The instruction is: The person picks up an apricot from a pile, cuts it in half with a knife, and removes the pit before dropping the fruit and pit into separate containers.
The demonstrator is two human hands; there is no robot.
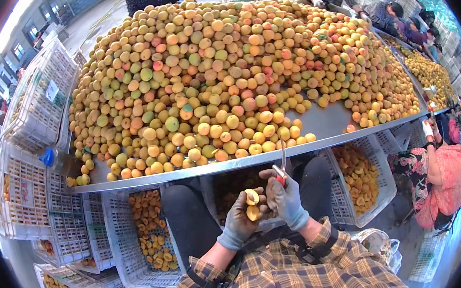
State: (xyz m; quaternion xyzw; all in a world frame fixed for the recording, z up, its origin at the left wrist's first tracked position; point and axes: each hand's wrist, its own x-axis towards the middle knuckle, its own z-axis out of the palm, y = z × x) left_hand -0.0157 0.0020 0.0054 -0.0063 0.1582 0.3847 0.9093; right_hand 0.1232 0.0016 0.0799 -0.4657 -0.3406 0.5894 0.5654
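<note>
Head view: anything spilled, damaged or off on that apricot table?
Nothing spilled. The apricot pile sits on the table; a few lie loose by its front rim. Left hand holds a split apricot, right hand a knife.

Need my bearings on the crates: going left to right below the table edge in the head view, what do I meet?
Stacked white crates → crate of apricot halves → left hand holding a split apricot → right hand with knife → second crate → person in pink.
</note>
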